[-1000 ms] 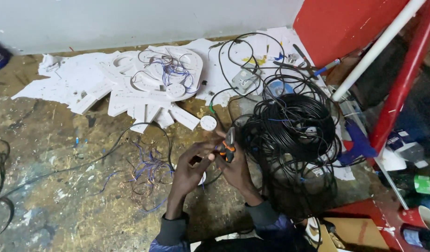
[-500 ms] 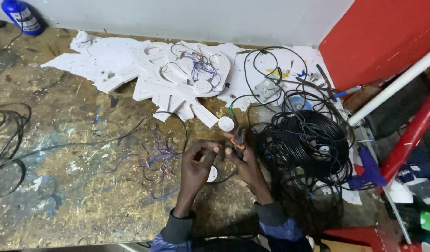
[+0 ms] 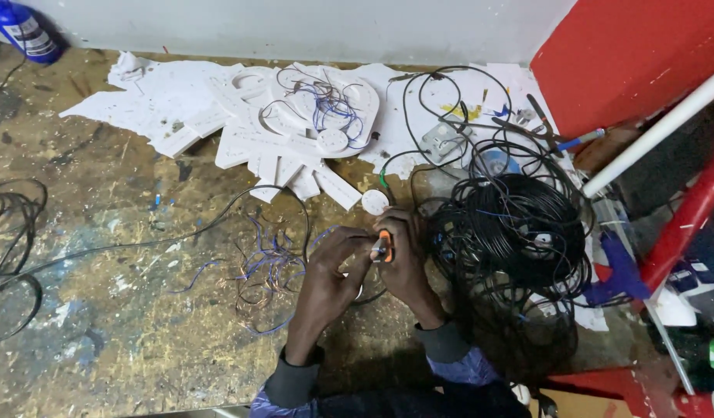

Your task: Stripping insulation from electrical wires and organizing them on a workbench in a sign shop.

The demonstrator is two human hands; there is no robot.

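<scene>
Both hands meet at the middle of a paint-stained board. My right hand grips a small tool with an orange and black handle. My left hand pinches a thin wire against the tool's tip; the wire end itself is too small to make out. A loose tangle of thin blue and purple wires lies just left of the hands. A large coil of black cable sits right beside my right hand. A small white round disc lies just above the hands.
White foam-like cut pieces with wires on them spread along the back wall. A blue spray bottle stands at the top left. More black cable lies at the left edge. A red frame and white pipe close off the right side.
The camera view has shifted, so the scene sits lower and further right in frame. The hands stay together on the tool and wire, with little visible change in their grip.
</scene>
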